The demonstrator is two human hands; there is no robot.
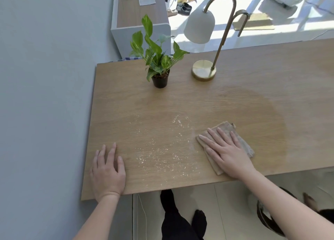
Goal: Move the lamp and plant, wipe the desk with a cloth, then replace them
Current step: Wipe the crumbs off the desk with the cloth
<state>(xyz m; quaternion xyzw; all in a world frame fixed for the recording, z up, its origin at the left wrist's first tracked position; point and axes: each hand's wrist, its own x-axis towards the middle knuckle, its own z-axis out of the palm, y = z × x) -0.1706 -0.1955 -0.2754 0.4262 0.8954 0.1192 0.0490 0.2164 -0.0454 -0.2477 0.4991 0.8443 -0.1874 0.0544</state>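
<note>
A wooden desk (271, 73) fills the middle of the view. At its back stand a small green plant in a black pot (160, 80) and, to the right of it, a lamp with a brass base (203, 71) and a white shade. My right hand (227, 151) lies flat with spread fingers on a folded beige cloth (242, 142) near the front edge. My left hand (108, 171) rests flat on the desk at the front left, holding nothing. Pale crumbs (162, 149) are scattered between my hands. A darker damp patch spreads right of the cloth.
A grey wall (45, 77) runs along the desk's left edge. Behind the desk stands a white cabinet (141, 28) with papers on top, and shoes lie on the sunlit floor. Below the front edge I see my legs (173, 218) and a dark basket (267, 214) on the tiles.
</note>
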